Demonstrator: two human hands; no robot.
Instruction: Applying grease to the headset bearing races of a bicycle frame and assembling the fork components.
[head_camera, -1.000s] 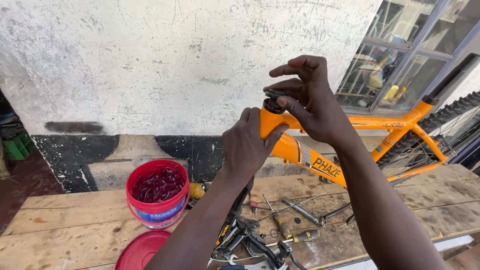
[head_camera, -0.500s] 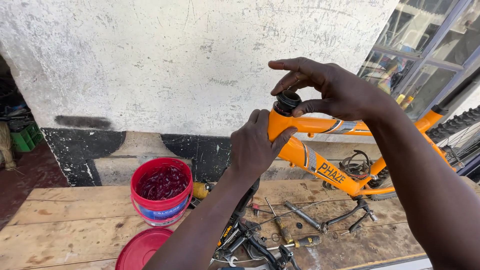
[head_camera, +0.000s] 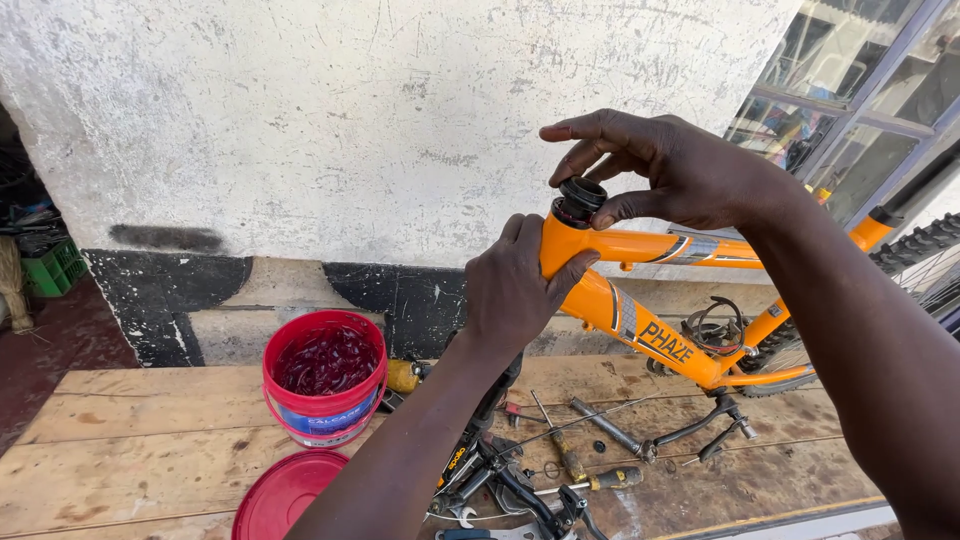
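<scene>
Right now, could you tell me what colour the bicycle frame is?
Orange, with dark and silver markings; the bicycle frame shows best in the head view.

Red bucket (head_camera: 324, 385) full of dark red stuff sits on the wooden desk (head_camera: 130, 460), its red lid (head_camera: 285, 495) lying flat just in front. Screwdrivers (head_camera: 560, 455) and loose metal parts scattered at the right. Rough white wall (head_camera: 350, 120) behind, green crate (head_camera: 50, 268) far left, window (head_camera: 850, 90) top right.
</scene>
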